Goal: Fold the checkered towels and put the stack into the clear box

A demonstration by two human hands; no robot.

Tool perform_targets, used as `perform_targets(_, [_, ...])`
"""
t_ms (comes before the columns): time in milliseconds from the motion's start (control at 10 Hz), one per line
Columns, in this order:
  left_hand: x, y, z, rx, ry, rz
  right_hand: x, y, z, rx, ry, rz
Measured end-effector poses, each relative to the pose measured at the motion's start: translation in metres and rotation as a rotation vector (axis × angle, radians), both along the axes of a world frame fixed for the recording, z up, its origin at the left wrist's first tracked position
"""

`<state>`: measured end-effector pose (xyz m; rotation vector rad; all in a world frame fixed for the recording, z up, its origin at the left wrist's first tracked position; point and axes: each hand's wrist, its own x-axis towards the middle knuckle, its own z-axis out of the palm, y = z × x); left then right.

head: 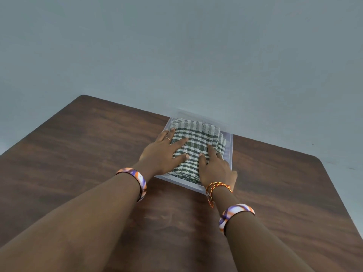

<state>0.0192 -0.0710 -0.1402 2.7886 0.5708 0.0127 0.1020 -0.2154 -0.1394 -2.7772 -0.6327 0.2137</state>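
Head view, looking down a person's two bare forearms. A clear box sits at the far edge of a dark wooden table, against a pale grey wall. Inside the box lies a folded stack of green-and-white checkered towels, filling most of it. The left hand lies flat on the stack's left side, fingers straight and spread, pressing down. The right hand presses the near right part, fingers also straight, gripping nothing. Each wrist wears a swirled orange, purple and white bangle; the right wrist also has a red-and-yellow thread.
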Motion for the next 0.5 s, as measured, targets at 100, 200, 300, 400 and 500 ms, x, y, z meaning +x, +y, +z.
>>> perform_targets(100, [-0.001, 0.001, 0.004, 0.025, 0.018, -0.008, -0.001, 0.0, 0.003, -0.018, 0.02, 0.007])
perform_targets(200, [-0.002, -0.004, 0.015, 0.031, 0.102, -0.014, 0.0, -0.003, 0.01, -0.007, 0.081, 0.041])
perform_targets(300, [0.011, -0.005, 0.055, 0.127, 0.261, -0.036, 0.012, 0.0, 0.042, -0.082, 0.282, 0.148])
perform_targets(400, [0.024, -0.008, 0.096, 0.191, 0.243, -0.035, 0.027, 0.007, 0.081, -0.332, 0.275, 0.258])
perform_targets(500, [0.039, -0.014, 0.157, 0.159, 0.136, -0.06, 0.042, 0.007, 0.146, -0.395, 0.151, 0.306])
